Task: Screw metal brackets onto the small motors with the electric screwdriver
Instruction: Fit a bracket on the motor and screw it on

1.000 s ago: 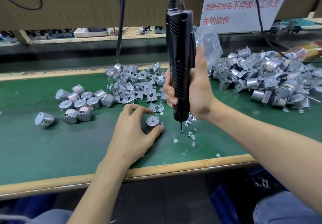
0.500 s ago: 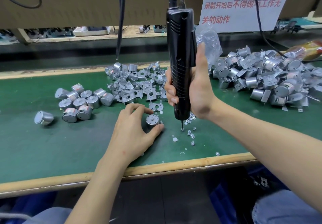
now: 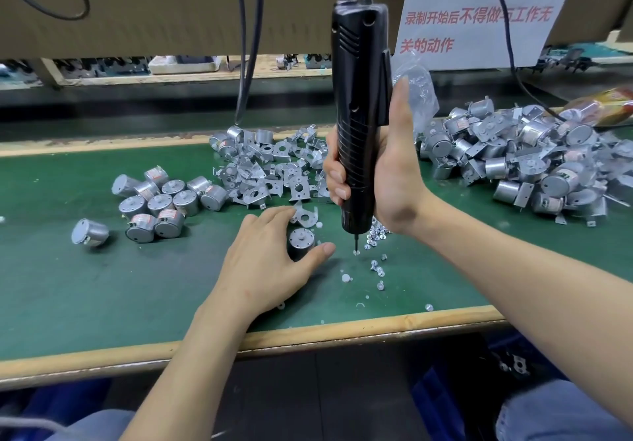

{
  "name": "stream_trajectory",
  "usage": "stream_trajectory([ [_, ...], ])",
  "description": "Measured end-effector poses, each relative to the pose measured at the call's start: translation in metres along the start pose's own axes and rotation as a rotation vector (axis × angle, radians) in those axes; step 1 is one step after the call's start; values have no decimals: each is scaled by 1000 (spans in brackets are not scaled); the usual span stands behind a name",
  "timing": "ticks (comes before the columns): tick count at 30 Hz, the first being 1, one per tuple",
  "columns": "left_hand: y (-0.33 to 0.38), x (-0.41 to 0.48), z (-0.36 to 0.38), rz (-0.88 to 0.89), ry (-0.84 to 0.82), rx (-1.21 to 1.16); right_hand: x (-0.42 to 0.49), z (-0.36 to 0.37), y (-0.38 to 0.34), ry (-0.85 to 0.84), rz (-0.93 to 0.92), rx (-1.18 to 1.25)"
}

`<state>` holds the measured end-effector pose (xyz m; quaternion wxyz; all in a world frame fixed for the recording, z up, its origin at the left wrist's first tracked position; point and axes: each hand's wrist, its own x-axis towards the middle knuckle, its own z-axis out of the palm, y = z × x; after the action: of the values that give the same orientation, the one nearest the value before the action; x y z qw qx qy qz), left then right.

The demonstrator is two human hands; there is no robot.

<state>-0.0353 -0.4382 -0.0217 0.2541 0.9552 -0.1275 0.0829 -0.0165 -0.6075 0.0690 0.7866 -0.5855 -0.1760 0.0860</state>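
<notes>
Green bench (image 3: 102, 286): motors (image 3: 161, 200), brackets (image 3: 270, 173), screws (image 3: 376, 267)

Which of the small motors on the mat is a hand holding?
The upright motor between the left hand's thumb and fingers, beside the screwdriver tip; the rest lie untouched in the left cluster and right heap.

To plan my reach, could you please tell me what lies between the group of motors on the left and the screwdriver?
In the head view, a heap of loose brackets lies between the motors and the screwdriver.

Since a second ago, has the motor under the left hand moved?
No. The motor sits in the same spot beside the loose bracket, the left hand gripping it.
</notes>
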Motion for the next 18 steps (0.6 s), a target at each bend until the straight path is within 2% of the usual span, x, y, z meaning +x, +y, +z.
stream_trajectory([
  [7, -17, -2, -14, -34, 84, -190, 10, 10, -4, -14, -27, -4],
  [11, -14, -3, -17, 53, 49, -341, 14, 12, -4, -24, -27, 11],
  [14, -8, -4, -13, 123, 8, -358, 17, 15, -3, -15, -40, 5],
  [18, -7, -3, -11, 131, 19, -361, 23, 18, -5, -10, -49, 8],
])
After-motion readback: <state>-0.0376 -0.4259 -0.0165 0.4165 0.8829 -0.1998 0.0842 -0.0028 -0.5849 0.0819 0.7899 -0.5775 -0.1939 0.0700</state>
